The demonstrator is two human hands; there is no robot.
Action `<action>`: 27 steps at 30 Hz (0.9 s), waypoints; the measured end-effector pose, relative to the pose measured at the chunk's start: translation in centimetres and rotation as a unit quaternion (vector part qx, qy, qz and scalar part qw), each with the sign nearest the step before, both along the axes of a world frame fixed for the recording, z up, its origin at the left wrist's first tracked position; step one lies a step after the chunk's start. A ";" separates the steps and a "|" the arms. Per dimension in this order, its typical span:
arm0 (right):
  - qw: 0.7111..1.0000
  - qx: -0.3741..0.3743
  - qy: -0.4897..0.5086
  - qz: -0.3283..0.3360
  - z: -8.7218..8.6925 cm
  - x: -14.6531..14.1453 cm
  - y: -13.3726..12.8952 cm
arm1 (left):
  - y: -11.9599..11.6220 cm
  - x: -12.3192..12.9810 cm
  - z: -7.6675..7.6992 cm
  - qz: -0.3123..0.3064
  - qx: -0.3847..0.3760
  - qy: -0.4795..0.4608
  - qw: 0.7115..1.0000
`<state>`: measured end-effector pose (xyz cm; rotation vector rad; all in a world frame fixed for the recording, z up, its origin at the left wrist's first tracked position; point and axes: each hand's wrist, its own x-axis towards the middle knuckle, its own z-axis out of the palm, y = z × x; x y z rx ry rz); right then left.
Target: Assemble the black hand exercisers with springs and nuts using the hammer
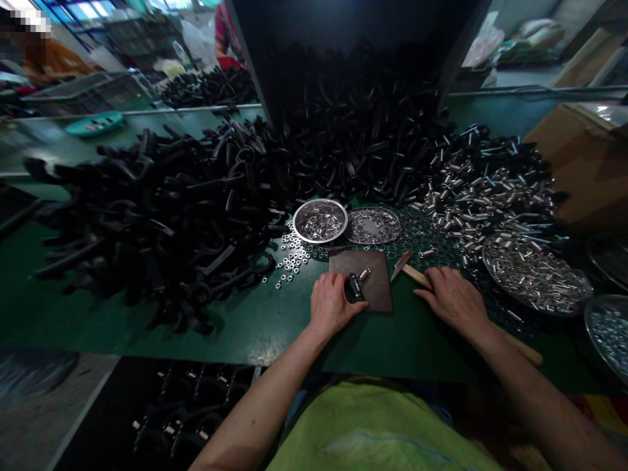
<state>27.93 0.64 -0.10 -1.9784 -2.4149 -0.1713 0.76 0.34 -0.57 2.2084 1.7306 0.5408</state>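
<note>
My left hand [333,302] pinches a small black plastic part [355,288] against a square brown pad [338,261]. A short silver spring [364,275] sits at the part's upper end. My right hand [456,299] is wrapped over the wooden handle of a hammer [417,276], thumb on the near side; its palm hides part of the grip. The hammer's head points toward the pad's right edge, and the handle's end comes out below my wrist.
Behind the pad stand a metal bowl [321,203] and a shallow tray [369,226] of small metal pieces. Black plastic parts [196,190] are heaped left and back. Springs [481,203] and a bowl of metal pins [534,278] lie right, near a cardboard box [583,163].
</note>
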 end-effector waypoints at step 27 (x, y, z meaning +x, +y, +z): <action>0.980 -0.070 0.172 0.069 2.5 -5.7 -2.2 | 0.2 0.5 0.3 0.017 -0.015 0.000 1.000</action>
